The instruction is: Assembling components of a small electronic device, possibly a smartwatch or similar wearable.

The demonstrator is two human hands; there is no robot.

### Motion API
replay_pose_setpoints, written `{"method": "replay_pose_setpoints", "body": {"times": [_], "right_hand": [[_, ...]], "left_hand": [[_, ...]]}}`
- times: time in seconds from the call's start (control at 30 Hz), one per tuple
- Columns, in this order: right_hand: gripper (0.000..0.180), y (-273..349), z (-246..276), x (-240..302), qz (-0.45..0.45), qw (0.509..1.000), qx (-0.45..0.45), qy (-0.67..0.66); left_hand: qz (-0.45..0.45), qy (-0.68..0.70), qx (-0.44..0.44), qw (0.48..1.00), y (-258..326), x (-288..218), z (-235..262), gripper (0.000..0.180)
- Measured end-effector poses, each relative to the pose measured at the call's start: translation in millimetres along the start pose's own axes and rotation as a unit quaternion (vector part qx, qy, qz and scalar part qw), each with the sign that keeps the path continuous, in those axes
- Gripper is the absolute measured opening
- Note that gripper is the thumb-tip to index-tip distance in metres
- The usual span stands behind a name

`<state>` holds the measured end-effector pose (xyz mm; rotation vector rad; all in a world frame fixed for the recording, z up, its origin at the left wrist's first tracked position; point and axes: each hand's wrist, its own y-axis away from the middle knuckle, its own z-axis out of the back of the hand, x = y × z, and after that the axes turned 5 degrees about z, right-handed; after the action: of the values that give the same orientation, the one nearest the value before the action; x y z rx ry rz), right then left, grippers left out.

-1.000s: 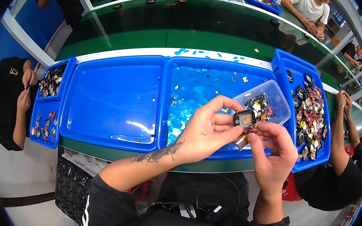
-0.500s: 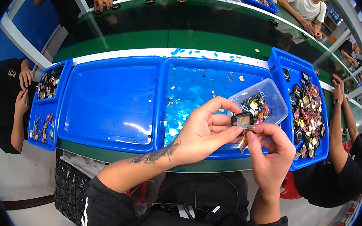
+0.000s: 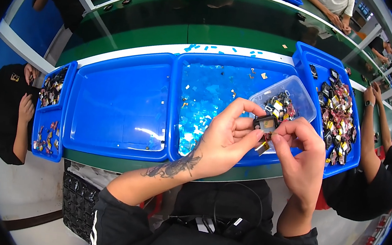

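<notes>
Head view showed the small black device point(image 3: 267, 123) at two o'clock from my left hand point(image 3: 232, 138), which was the nearer and clamped on it; its long axis lay roughly nine to three. My right hand point(image 3: 301, 154) was at its four o'clock, fingertips close together; whether they gripped, I could not tell.

Pale metal posts point(image 3: 26, 48) frame a long green worktop point(image 3: 162, 34).

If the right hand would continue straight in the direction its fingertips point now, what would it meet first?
The right hand would probably first meet the small black-framed part held in the left hand; depth is unclear here, so they may be touching.
</notes>
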<state>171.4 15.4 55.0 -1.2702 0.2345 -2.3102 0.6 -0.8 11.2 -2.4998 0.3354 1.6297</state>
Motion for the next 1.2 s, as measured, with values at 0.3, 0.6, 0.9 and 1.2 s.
{"method": "replay_pose_setpoints", "body": {"times": [0.3, 0.6, 0.9, 1.2], "right_hand": [[0.008, -3.8, -6.4, -2.0, 0.010, 0.999, -0.008, 0.041], [0.017, 8.7, -19.7, -8.7, -0.023, 0.990, -0.081, -0.114], [0.009, 5.1, -17.2, -14.0, 0.076, 0.990, -0.116, 0.008], [0.009, 7.2, -25.5, -10.6, 0.059, 0.990, -0.116, 0.047]], "left_hand": [[-0.004, -0.001, -0.023, 1.000, -1.6, 0.9, 0.1, 0.029], [-0.007, 0.033, -0.067, 0.997, -1.5, 2.1, 0.8, 0.029], [0.008, 0.039, -0.050, 0.998, -2.2, 1.7, 1.2, 0.028], [0.003, 0.067, -0.055, 0.996, 0.1, 2.9, -0.7, 0.026]]}}
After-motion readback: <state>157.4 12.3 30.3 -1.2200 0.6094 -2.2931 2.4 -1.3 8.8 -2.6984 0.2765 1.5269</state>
